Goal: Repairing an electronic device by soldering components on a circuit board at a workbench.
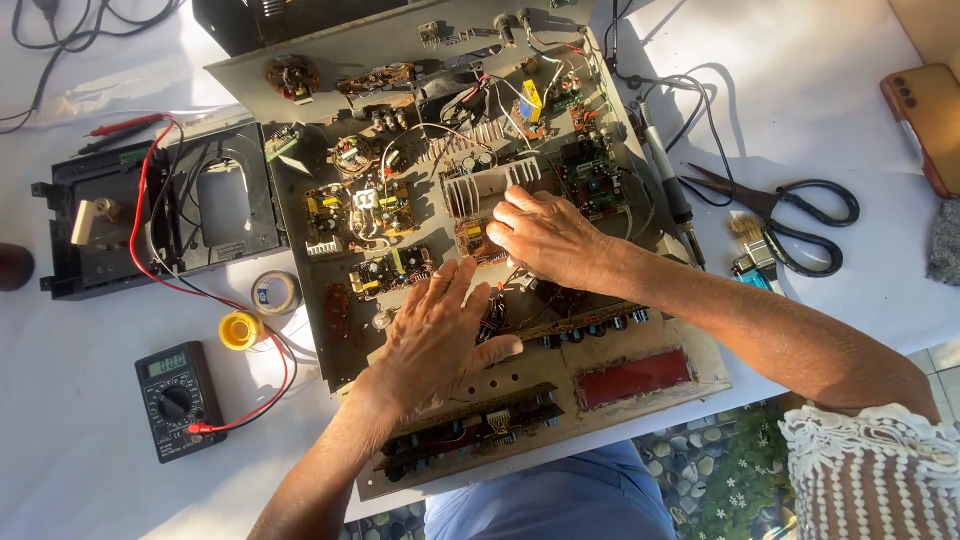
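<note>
Fingers of the right hand [545, 235] curl down onto a small circuit board [478, 240] near the middle of the open metal chassis [650, 372], just near of the ribbed heat sink [485, 188]; whether they pinch a part cannot be told. Left hand [435, 340] lies flat, fingers spread and released, pressing the chassis beside the board. Loose wires run close under both hands, so a snagged finger could tear a lead. A soldering iron [668, 180] rests at the right edge, and a forearm could brush it. Scissors [790, 215] lie further right, a multimeter [178, 398] near left.
</note>
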